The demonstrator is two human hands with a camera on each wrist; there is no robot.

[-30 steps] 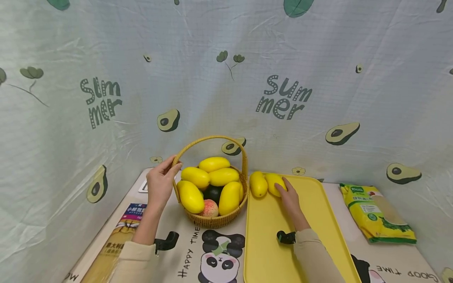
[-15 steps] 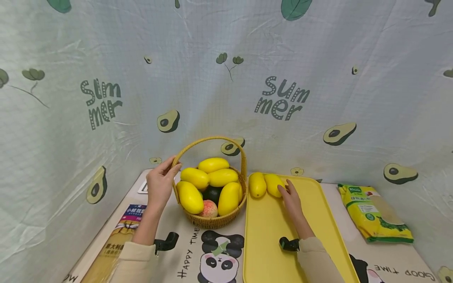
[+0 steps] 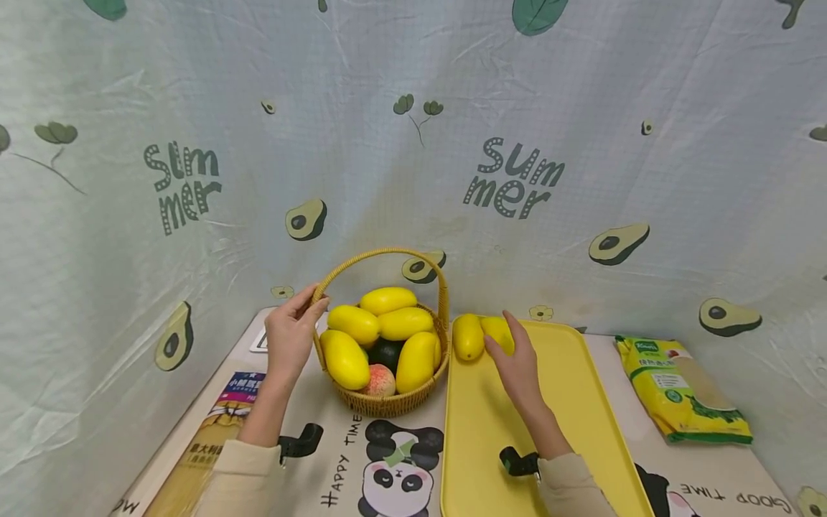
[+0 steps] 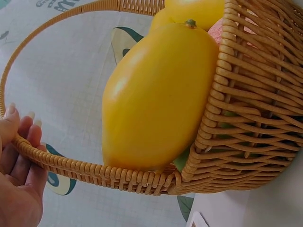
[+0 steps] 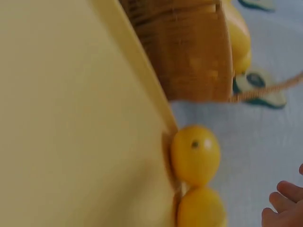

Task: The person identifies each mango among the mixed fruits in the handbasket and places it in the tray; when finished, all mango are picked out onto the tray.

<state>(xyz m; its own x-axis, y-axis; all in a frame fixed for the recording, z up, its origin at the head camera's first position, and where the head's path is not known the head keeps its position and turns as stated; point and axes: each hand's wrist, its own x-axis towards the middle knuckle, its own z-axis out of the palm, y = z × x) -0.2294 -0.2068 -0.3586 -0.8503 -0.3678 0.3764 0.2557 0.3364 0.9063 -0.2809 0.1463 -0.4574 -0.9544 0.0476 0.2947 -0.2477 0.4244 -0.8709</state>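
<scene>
My left hand [image 3: 291, 334] holds the left side of the handle [image 3: 381, 251] of a wicker basket [image 3: 388, 408]. In the left wrist view, thumb and fingers lie around the handle, close to a big yellow mango [image 4: 158, 94]. Several mangoes, a pinkish peach [image 3: 380, 380] and a dark round fruit [image 3: 385, 354] fill the basket. Two more mangoes lie side by side at the far left corner of a yellow tray [image 3: 543, 431]: the left one [image 3: 468, 337] and the right one [image 3: 496, 332]. My right hand [image 3: 520, 362] hovers by the right one, thumb and fingers spread, partly covering it.
Right of the tray lies a yellow-green Knorr bag [image 3: 681, 391]. A long pasta pack [image 3: 216, 438] lies at the left edge, partly behind the left forearm. A printed curtain [image 3: 413, 165] stands behind and at the sides of the table.
My right hand has let go of the right mango on the tray, drawn back to the right, then come up and left above it. My left hand stays on the basket handle.
</scene>
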